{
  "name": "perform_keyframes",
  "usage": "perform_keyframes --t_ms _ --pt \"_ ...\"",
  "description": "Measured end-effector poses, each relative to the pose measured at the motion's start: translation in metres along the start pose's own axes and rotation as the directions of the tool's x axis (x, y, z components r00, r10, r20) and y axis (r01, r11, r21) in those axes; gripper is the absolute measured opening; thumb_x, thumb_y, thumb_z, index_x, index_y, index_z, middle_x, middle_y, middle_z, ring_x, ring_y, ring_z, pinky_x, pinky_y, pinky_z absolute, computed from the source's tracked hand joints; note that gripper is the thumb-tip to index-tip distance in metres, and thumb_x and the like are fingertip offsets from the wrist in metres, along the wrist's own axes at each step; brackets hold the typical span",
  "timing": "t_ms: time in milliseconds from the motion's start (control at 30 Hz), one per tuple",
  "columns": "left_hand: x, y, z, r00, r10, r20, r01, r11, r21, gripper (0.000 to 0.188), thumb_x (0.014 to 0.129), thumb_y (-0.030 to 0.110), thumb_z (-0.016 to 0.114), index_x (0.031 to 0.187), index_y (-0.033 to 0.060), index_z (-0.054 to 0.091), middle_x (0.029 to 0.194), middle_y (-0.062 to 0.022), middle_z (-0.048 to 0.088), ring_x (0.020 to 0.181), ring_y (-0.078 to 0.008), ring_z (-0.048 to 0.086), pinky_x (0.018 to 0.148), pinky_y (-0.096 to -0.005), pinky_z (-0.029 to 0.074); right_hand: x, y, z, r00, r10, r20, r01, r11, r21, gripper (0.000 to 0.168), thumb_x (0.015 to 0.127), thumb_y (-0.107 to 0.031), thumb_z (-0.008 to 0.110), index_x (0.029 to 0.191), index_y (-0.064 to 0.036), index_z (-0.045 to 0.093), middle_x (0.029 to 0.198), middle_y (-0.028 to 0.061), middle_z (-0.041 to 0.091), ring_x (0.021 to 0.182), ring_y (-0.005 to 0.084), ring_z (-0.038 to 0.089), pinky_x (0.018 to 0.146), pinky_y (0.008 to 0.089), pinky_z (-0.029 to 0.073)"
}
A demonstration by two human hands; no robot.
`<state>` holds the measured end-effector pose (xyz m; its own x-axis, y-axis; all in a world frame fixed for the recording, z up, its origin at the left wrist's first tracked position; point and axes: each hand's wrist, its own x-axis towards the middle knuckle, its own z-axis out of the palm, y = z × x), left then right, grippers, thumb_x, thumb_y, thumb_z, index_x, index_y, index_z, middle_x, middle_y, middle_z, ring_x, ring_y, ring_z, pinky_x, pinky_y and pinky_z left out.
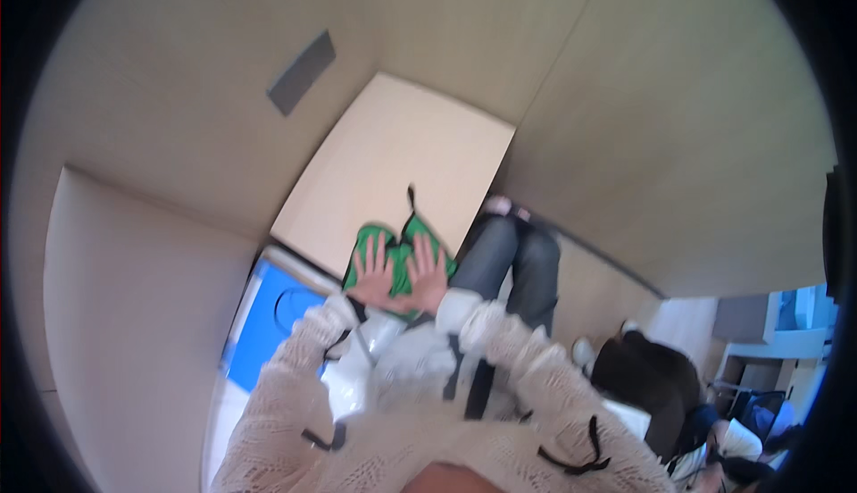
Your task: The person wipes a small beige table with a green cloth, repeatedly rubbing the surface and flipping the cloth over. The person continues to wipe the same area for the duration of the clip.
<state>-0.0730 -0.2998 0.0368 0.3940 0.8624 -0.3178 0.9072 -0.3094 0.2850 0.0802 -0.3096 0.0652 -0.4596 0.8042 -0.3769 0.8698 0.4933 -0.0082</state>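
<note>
Both hands lie side by side on a green fabric piece with black edging and a black loop [416, 225], perhaps a pouch or small bag. My left hand [371, 278] rests on its left part with the fingers spread. On the right part is my right hand [426, 278], also flat, fingers spread. Neither is closed around the fabric. The green piece sits at the near edge of a light wooden tabletop [402, 145]. Shiny clear plastic [348, 382] shows below my wrists.
Pale panels [201, 138] enclose the tabletop. A blue surface with a thin dark cord [258, 319] stands at the left. Legs in jeans [535, 258] are right of the table. People in dark clothes [643, 379] are at the lower right.
</note>
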Motion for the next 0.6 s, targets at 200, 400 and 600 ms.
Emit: perform_keyframes --t_ms 200,400,600 --pt "0.028 0.004 -0.014 0.992 0.124 -0.037 -0.126 0.991 -0.042 0.121 0.040 0.069 0.066 0.119 -0.0168 0.031 0.135 -0.0332 -0.010 0.124 -0.0482 -0.013 0.091 -0.0661 -0.003 0.027 0.035 -0.007 1.000 -0.026 -0.013 0.026 0.999 0.035 0.092 0.068 -0.067 0.042 0.133 -0.004 0.026 0.139 0.0257 -0.007 0.129 0.0357 -0.013 0.098 0.0567 -0.004" --pt "0.080 -0.008 -0.045 0.990 0.091 0.105 -0.094 0.995 0.024 0.128 0.041 0.069 0.064 0.121 -0.0210 0.021 0.134 -0.0345 -0.011 0.124 -0.0491 -0.014 0.093 -0.0647 -0.003 0.070 0.062 -0.019 0.998 -0.013 -0.064 0.021 0.992 0.121 0.096 0.065 -0.066 0.046 0.132 -0.001 0.026 0.139 0.0254 -0.006 0.130 0.0360 -0.011 0.099 0.0557 -0.003" --pt "0.141 -0.015 -0.080 0.978 0.062 0.199 -0.084 0.991 0.105 0.129 0.039 0.070 0.063 0.123 -0.0177 0.020 0.133 -0.0365 -0.010 0.124 -0.0503 -0.009 0.093 -0.0649 0.000 0.121 0.099 -0.015 0.978 0.051 -0.201 -0.020 0.987 0.157 0.094 0.061 -0.066 0.050 0.131 -0.005 0.031 0.140 0.0237 -0.001 0.130 0.0359 -0.006 0.098 0.0575 -0.002"
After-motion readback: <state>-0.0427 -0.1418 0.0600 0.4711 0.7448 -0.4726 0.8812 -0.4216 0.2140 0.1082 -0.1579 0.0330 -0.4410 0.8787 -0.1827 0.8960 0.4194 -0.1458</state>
